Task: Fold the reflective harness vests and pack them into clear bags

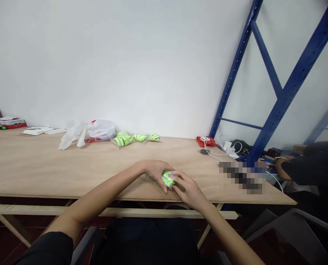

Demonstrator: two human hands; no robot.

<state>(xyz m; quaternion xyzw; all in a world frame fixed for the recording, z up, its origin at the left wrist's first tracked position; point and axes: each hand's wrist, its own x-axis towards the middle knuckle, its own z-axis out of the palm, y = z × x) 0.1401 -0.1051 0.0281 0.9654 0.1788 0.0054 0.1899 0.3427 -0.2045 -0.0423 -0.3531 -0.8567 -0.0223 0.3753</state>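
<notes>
A folded neon yellow-green reflective vest (168, 179) sits inside a clear plastic bag (173, 174) close to the table's front edge. My left hand (156, 171) arches over the bag from the left, with its thumb and fingers gripping around it. From the right, the fingertips of my right hand (191, 191) pinch the bag's end. Part of the bag is hidden beneath my left hand. Towards the wall lie three similar bagged neon bundles, one of them a larger bundle (122, 139), then a middle bundle (140, 137) and a small bundle (153, 137).
A white plastic bag (104, 129) with red print stands by the wall, left of the bundles. White papers (39, 130) lie farther left. At right are a red packet (206, 141), white cables and a blue metal rack (280, 99). Another person's arm (282, 167) shows beyond it.
</notes>
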